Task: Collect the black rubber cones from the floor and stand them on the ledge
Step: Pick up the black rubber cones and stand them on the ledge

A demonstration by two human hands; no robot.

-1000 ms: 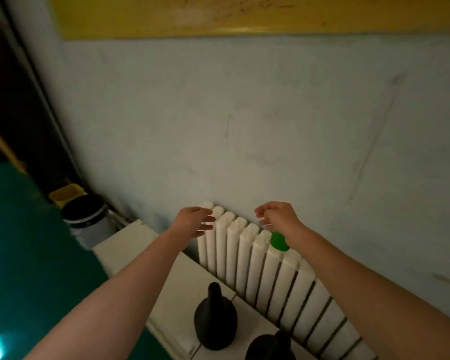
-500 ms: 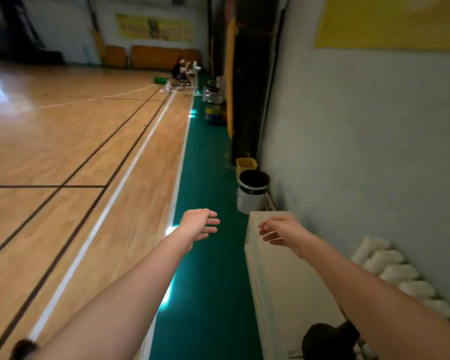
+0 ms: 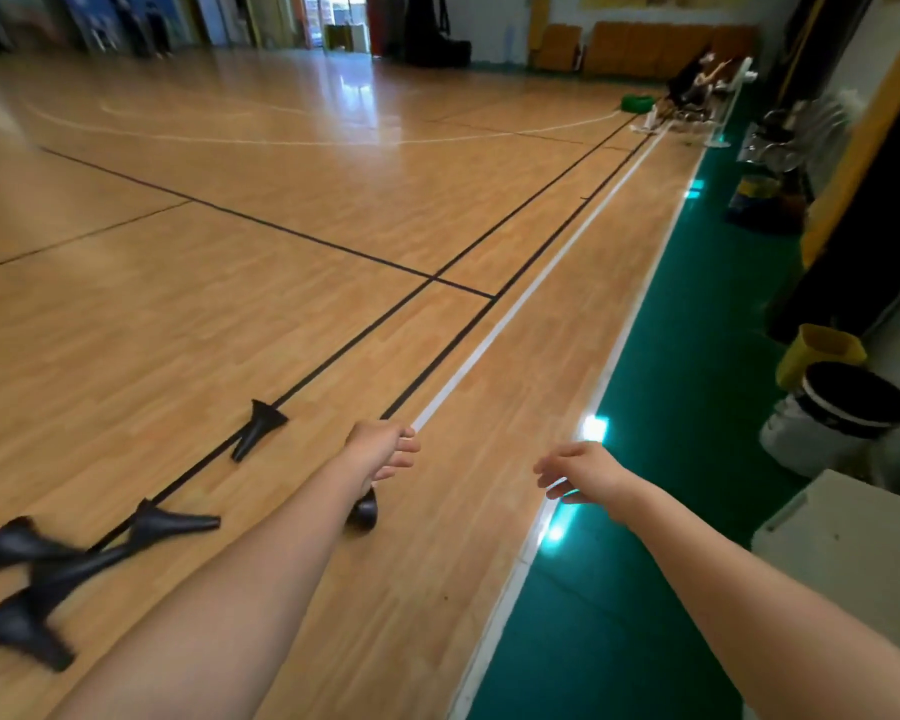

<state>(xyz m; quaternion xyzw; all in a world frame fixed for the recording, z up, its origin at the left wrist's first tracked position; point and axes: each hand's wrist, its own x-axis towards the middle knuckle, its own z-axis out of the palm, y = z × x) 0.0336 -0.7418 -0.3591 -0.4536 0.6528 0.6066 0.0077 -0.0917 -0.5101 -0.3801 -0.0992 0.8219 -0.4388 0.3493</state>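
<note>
Several black rubber cones lie on their sides on the wooden gym floor at the lower left: one cone (image 3: 261, 427) on the black line, another (image 3: 175, 523) nearer me, two more (image 3: 14, 544) (image 3: 17, 623) at the frame's left edge. A further cone (image 3: 363, 511) shows partly from under my left forearm. My left hand (image 3: 385, 452) hangs above the floor, fingers relaxed, holding nothing. My right hand (image 3: 580, 472) is held out with loose fingers, empty too. The white ledge (image 3: 842, 543) shows at the lower right, with no cone on the visible part.
A white bucket with a black rim (image 3: 835, 426) and a yellow bin (image 3: 819, 350) stand on the green floor strip by the wall past the ledge. Chairs, a person and gear (image 3: 697, 90) sit far off at the court's end.
My view has swung left from the wall and radiator to the open court. The cones standing on the ledge have left the frame and the cones on the floor have come into sight. Both hands stay empty.
</note>
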